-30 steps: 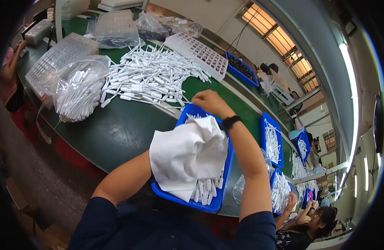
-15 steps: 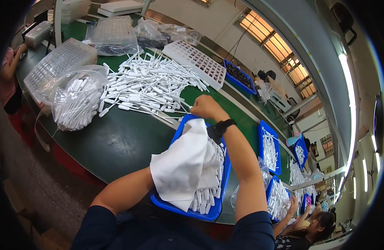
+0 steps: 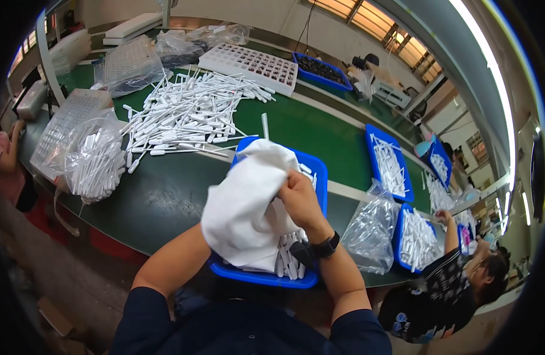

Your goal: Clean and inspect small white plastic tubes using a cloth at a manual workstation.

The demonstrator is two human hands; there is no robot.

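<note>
Plainly, the right hand (image 3: 300, 198) has its grip clamped on the right side of a white cloth (image 3: 240, 204), thumb and fingers together at the fabric. The cloth is bunched over a blue tray (image 3: 321, 180) at the near side of the table (image 3: 160, 198) — droppers (image 3: 290, 260) show in its near right part. The left forearm (image 3: 175, 257) runs in under the cloth; the left hand is covered, so I cannot tell how its grip stands. Just beyond the cloth, a single white stick (image 3: 264, 125) points up. Farther left lies a loose pile (image 3: 186, 115) of droppers — a bagful (image 3: 96, 165) is left of it, a white rack (image 3: 248, 64) beyond.
</note>
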